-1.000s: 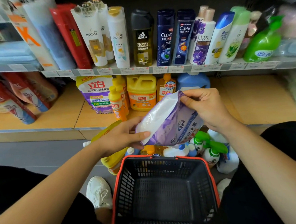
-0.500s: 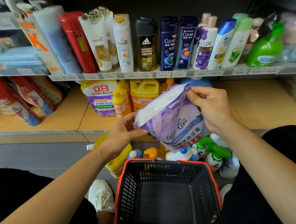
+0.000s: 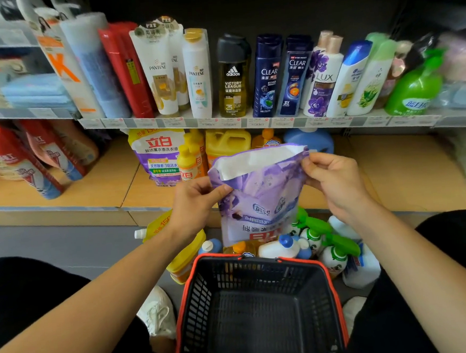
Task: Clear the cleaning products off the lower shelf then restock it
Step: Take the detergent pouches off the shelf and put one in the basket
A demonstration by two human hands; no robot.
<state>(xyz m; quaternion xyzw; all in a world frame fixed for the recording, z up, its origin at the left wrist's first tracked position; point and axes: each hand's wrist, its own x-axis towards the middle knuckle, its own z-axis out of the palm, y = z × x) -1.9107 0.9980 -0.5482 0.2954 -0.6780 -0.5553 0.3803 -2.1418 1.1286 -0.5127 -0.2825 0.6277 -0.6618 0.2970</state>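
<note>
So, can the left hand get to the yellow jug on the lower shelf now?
Probably not right away: the left hand pinches the purple pouch, which hangs partly in front of the yellow jug. Once it lets go, the jug's top looks reachable above the pouch.

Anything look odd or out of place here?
The purple pouch, pinched by left hand and right hand, hangs upside down: its print reads inverted. Bottles and a yellow pouch lie heaped on the floor behind the basket. No spill visible.
</note>
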